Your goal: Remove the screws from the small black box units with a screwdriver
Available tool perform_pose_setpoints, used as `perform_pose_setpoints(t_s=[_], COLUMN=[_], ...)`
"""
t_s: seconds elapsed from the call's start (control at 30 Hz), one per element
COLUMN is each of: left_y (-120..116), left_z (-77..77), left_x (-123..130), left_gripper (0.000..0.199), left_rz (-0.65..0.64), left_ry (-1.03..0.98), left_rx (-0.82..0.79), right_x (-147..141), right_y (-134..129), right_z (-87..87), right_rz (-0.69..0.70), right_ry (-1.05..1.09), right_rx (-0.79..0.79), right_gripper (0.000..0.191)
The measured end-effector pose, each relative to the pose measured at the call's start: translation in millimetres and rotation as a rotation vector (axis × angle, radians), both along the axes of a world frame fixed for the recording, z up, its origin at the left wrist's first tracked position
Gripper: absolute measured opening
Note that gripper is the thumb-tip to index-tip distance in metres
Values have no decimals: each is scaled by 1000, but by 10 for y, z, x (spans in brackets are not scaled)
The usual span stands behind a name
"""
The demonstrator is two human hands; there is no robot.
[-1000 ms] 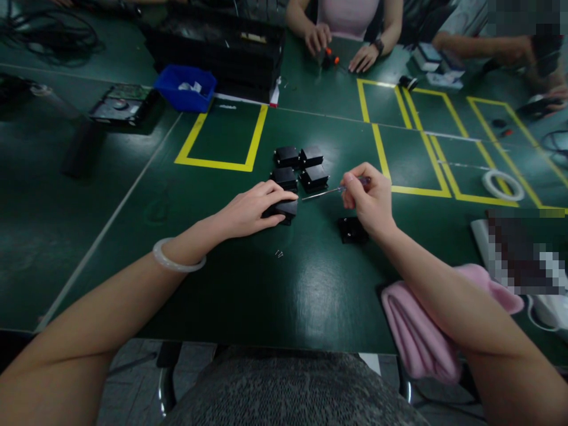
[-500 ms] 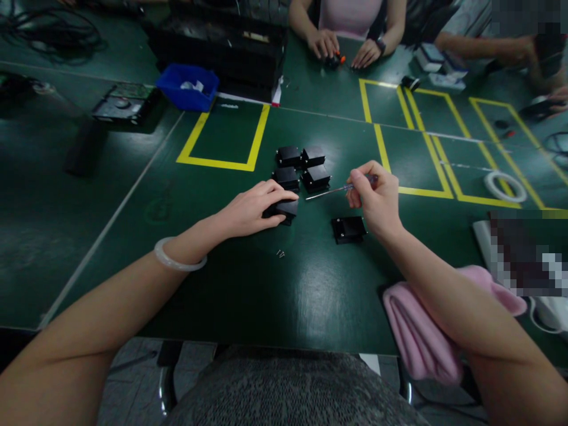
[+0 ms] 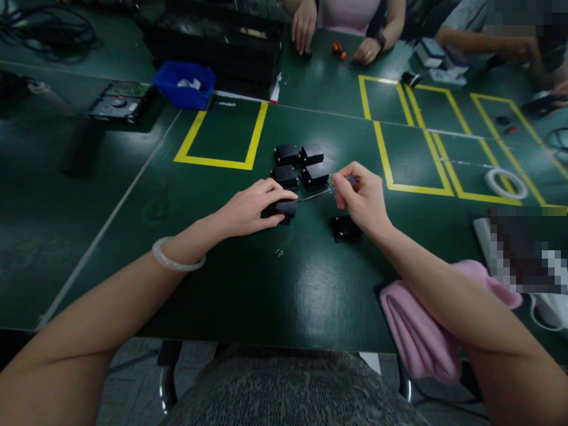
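Note:
My left hand [image 3: 255, 207] grips a small black box [image 3: 286, 209] on the green table, fingers across its top and thumb along its near side. A screwdriver [image 3: 320, 193] is pinched in my right hand [image 3: 361, 195]. Its thin shaft points left, and the tip meets the right side of the held box. Several similar black boxes stand just behind, among them one at the right [image 3: 315, 176]. Another black box [image 3: 345, 229] lies below my right hand, partly covered by it. A few tiny screws [image 3: 279, 252] lie loose in front of my left hand.
A blue bin [image 3: 184, 86] holding white bits stands at the back left, beside a circuit-board device [image 3: 118, 102]. Yellow tape [image 3: 213, 163] marks rectangles. At right are a white tape roll [image 3: 506, 183] and a pink cloth [image 3: 421, 331]. Across the table, a person's hands [image 3: 305, 26] rest near orange-and-black parts.
My right hand has moved left, bringing the screwdriver tip to the box under my left hand. My left hand stays in place. Across the table, the person's hands have moved apart from the orange part.

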State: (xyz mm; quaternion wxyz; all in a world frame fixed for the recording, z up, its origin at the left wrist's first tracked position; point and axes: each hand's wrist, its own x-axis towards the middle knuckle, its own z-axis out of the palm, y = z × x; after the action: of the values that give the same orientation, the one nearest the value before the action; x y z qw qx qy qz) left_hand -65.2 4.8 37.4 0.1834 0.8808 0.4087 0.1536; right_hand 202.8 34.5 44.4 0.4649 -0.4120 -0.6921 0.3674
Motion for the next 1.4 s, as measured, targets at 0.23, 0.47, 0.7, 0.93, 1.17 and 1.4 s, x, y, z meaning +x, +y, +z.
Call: perform_pose_setpoints(t_s=[0.23,0.47,0.7,0.93,1.17,1.4], left_y=[4,-45,-94,-92,-53,-36], left_z=[-26,11,-32,-177,-194,-143], left_x=[-7,43,161,230,261,258], left_gripper=[44,44,40,40,36,43], left_rz=[-7,-26,-14,93,99,102], left_ry=[3,79,26,-78,-68,4], left_rx=[15,39,33,61,104,116], right_x=[-2,26,14,18,32,-12], right_y=[-8,26,14,-7,2,-24], right_z=[-9,81,-53,-83,-107,-89], right_rz=[-3,-4,-2,37,23,4], right_ry=[-20,-182,69,115,87,104], right_rx=[21,20,-175,-152,-138,-126], right_gripper=[37,33,23,39,36,35])
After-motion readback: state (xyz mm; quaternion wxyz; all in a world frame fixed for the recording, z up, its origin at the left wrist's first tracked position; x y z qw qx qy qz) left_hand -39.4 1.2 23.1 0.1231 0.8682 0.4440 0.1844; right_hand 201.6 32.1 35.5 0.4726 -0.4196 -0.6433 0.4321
